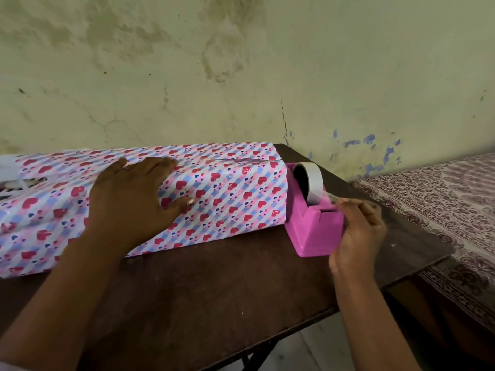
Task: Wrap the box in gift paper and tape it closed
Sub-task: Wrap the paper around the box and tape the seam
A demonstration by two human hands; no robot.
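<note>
Gift-wrapping in progress on a dark wooden bench (214,285): left hand (134,199) spread flat, fingers straight, pressing down on the top seam of the box (230,194), probably to keep the overlapped gift paper (40,210) from springing open until tape arrives. Right hand (359,226) at the front of the pink tape dispenser (308,231), fingertips pinching the free end of the tape (314,180) just above the cutter, apparently about to draw off a strip. Dispenser parked hard against the right end of the box, near enough to be worked single-handed while the other hand holds the fold.

Box long and rectangular, lying lengthwise across the back left of the bench beside the wall (241,76), already sheathed along its length; paper at the left end loose and crumpled, not yet folded in, with a small gap showing something dark and white beneath. Paper glossy, creased in places, printed with red and blue hearts over pink and lilac diagonal stripes. Dispenser of smooth moulded plastic, wedge-shaped with a heavy base; tape roll pale and matte. Bench top scuffed and speckled. Wall stained yellow-green plaster, cracked, flecked with blue. Bed (450,199) alongside on the right, covered in a floral-print cloth.
</note>
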